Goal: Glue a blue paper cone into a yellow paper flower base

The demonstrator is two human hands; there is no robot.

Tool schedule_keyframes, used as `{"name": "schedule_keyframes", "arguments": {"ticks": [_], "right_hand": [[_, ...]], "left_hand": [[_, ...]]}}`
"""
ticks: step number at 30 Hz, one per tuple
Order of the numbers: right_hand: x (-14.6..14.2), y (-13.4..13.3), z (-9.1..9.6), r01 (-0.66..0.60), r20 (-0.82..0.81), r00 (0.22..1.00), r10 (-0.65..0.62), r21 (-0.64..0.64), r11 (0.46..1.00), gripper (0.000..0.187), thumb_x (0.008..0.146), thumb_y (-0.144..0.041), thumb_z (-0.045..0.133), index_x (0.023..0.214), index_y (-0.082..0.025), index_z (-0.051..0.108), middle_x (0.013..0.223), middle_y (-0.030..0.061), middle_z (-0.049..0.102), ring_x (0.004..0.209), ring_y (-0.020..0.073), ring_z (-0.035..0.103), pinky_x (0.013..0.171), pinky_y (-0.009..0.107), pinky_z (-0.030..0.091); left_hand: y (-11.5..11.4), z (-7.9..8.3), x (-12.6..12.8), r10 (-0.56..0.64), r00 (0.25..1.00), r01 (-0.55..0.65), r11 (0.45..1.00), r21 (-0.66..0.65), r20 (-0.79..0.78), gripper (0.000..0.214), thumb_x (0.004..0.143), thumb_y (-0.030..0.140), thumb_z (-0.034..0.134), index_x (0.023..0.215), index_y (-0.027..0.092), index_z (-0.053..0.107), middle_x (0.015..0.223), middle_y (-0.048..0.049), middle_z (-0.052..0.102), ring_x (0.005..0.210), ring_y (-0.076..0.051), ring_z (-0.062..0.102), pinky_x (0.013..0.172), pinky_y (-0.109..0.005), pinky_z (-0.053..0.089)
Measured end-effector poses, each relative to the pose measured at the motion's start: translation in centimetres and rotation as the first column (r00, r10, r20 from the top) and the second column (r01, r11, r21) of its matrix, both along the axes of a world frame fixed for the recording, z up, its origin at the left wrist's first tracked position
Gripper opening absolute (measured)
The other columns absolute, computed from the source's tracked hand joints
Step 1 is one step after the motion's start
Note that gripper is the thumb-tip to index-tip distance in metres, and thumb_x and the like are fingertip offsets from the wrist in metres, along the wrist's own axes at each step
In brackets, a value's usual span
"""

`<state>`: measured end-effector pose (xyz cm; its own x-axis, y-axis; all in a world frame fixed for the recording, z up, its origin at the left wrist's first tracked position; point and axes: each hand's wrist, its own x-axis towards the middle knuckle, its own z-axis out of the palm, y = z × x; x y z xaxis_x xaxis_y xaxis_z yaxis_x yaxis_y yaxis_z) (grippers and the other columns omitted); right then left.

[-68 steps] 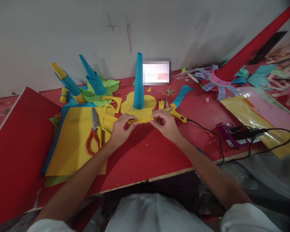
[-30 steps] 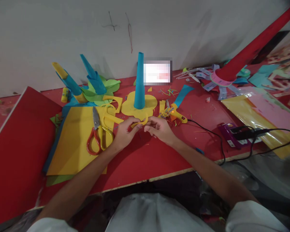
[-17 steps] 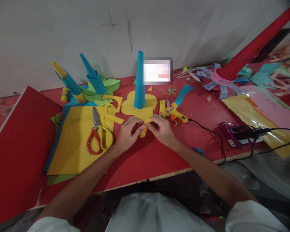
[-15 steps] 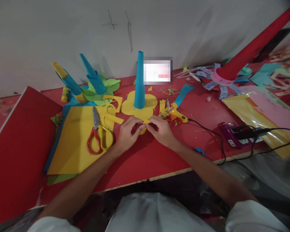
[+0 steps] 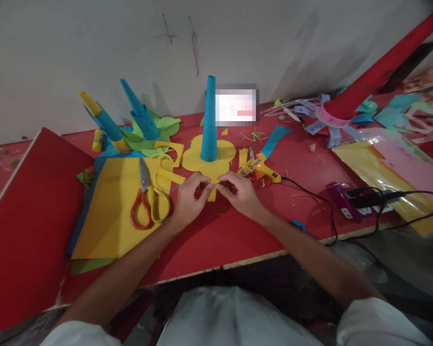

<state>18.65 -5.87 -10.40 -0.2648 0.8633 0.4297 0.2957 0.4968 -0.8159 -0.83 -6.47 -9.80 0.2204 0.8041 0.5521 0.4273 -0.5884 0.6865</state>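
Note:
My left hand (image 5: 195,194) and my right hand (image 5: 237,191) meet at the front of the table, each pinching a small yellow paper strip (image 5: 211,194) between thumb and fingers. The strip's lower end hangs below my fingertips; part of it is hidden by them. Just behind my hands lies a yellow flower-shaped paper base (image 5: 191,156), with a tall blue paper cone (image 5: 210,125) standing upright on it. Scissors (image 5: 149,197) with red and yellow handles rest on yellow sheets (image 5: 108,206) to the left. A yellow glue gun (image 5: 267,170) lies right of the flower base.
Blue paper cones (image 5: 144,120) with green petals stand back left, near a glue stick (image 5: 97,140). A purple power strip (image 5: 346,202) with black cables sits at right. A large red cone (image 5: 386,67) leans at back right. A red board (image 5: 32,226) is on the left.
Both hands stay nearly in place. The yellow strip between my fingertips has turned, and its lower end now points more straight down. The view has shifted very slightly.

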Motion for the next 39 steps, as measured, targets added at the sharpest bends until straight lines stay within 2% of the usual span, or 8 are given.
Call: {"name": "schedule_keyframes", "arguments": {"ticks": [8,21,26,32,36,39], "right_hand": [[-0.02,-0.04,0.12,-0.012,-0.046,0.999,0.012,0.012,1.000,0.024,0.104,-0.041,0.062,0.092,-0.022,0.069,0.087,0.0034,0.074,0.076,0.0165,0.065,0.070,0.029,0.050],[-0.02,-0.13,0.25,-0.001,-0.041,0.999,0.000,-0.028,1.000,0.032,0.105,-0.048,0.058,0.093,-0.022,0.070,0.089,0.0053,0.075,0.077,0.0171,0.066,0.069,0.029,0.050],[0.01,-0.30,0.67,0.009,-0.046,0.999,-0.010,-0.024,1.000,0.031,0.105,-0.047,0.058,0.090,-0.022,0.070,0.087,0.0051,0.075,0.076,0.0174,0.066,0.067,0.030,0.049],[0.19,-0.39,0.83,0.073,-0.117,0.990,-0.079,-0.054,0.996,0.034,0.105,-0.050,0.057,0.089,-0.023,0.069,0.087,0.0055,0.074,0.077,0.0182,0.066,0.070,0.032,0.051],[0.23,-0.12,0.46,0.066,-0.192,0.977,-0.089,-0.120,0.991,0.030,0.100,-0.052,0.064,0.097,-0.022,0.069,0.090,0.0055,0.074,0.078,0.0185,0.068,0.068,0.030,0.052],[0.14,0.07,0.20,0.021,-0.155,0.987,-0.041,-0.130,0.991,0.030,0.096,-0.052,0.071,0.091,-0.022,0.067,0.085,0.0037,0.072,0.076,0.0183,0.068,0.067,0.030,0.052]], "left_hand": [[-0.06,0.16,0.21,-0.003,1.000,0.003,1.000,0.003,0.002,0.017,0.103,0.030,0.063,0.089,0.020,0.060,0.080,0.0005,0.061,0.073,-0.013,0.057,0.069,-0.027,0.047],[-0.14,0.22,0.33,0.006,1.000,-0.006,1.000,0.017,-0.004,0.016,0.102,0.026,0.065,0.088,0.020,0.060,0.079,0.0014,0.062,0.072,-0.012,0.058,0.068,-0.026,0.047],[-0.24,0.44,0.35,0.008,1.000,-0.008,1.000,-0.011,-0.017,0.020,0.103,0.032,0.063,0.087,0.021,0.060,0.078,0.0003,0.063,0.072,-0.013,0.058,0.069,-0.027,0.047],[0.10,-0.16,0.22,-0.030,0.992,0.024,0.998,-0.053,-0.126,0.022,0.103,0.038,0.062,0.088,0.021,0.061,0.080,-0.0013,0.065,0.073,-0.015,0.058,0.071,-0.029,0.048],[0.32,-0.51,0.14,-0.043,0.990,0.037,0.998,-0.044,-0.135,0.023,0.102,0.033,0.062,0.083,0.021,0.061,0.077,-0.0009,0.064,0.072,-0.015,0.058,0.069,-0.028,0.046],[0.35,-0.45,0.10,-0.045,0.990,0.036,0.997,-0.069,-0.131,0.023,0.102,0.033,0.063,0.083,0.020,0.061,0.077,-0.0005,0.065,0.070,-0.015,0.058,0.068,-0.028,0.045]]}}
